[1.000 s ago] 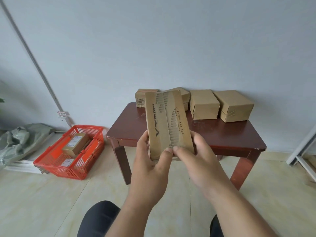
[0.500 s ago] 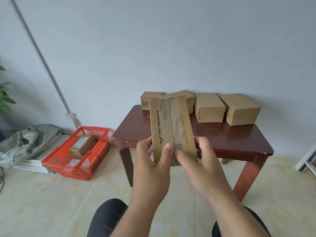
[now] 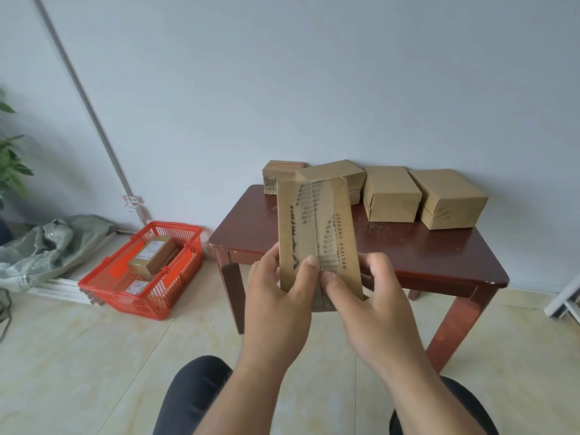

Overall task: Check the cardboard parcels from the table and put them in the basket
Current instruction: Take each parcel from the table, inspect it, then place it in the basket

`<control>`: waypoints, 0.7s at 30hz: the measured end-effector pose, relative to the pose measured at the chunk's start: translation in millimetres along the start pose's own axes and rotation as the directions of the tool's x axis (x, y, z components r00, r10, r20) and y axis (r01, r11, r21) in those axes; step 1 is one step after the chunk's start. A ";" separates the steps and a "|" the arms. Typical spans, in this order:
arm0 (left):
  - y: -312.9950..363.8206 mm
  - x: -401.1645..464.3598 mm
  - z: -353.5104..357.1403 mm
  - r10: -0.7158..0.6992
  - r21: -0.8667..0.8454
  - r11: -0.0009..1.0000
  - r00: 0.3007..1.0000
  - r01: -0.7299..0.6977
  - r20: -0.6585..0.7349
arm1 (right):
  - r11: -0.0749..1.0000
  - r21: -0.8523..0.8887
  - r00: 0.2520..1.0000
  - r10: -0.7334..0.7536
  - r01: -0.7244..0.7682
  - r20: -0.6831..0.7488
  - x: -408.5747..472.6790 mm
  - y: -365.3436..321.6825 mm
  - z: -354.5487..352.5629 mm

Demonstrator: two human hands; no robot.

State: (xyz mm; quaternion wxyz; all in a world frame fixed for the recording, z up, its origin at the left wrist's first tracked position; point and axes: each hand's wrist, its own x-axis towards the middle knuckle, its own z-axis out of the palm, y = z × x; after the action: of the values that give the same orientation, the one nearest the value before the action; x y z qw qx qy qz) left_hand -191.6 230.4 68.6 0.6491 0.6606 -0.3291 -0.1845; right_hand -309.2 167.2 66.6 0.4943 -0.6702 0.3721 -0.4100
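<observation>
**Parcel held up in both hands before the table**

The left hand and the right hand grip one flat cardboard parcel upright, thumbs pressed on its front, fingers curled behind. Four more parcels stand on the table. The red basket sits on the floor, left of the table, with parcels inside.

- One view only — a wide-angle camera on the person's head, looking forward and down.
- It faces the wall, with the desk just ahead.
- Nearest are the person's own forearms and knees at the lower edge — the floor spreads left.
</observation>
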 end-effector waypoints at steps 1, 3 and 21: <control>-0.5 -0.9 0.4 0.000 0.005 1.000 1.000 0.000 0.005 | 1.000 -0.009 1.000 0.003 -0.003 -0.018 1.1 -0.3 0.6; -2.1 -4.2 1.2 0.009 0.015 1.000 1.000 -0.009 -0.009 | 1.000 -0.023 0.998 0.011 -0.012 -0.063 4.9 -1.1 1.8; 1.3 -4.2 -0.7 0.001 0.039 0.999 1.000 -0.001 0.008 | 0.994 -0.113 0.994 -0.015 0.002 -0.112 15.8 -3.1 5.0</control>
State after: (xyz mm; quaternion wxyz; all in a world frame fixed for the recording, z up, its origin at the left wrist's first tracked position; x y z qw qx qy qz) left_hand -194.4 233.8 69.2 0.6349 0.6723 -0.3354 -0.1802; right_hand -298.2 155.4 71.6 0.4321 -0.6745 0.4189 -0.4277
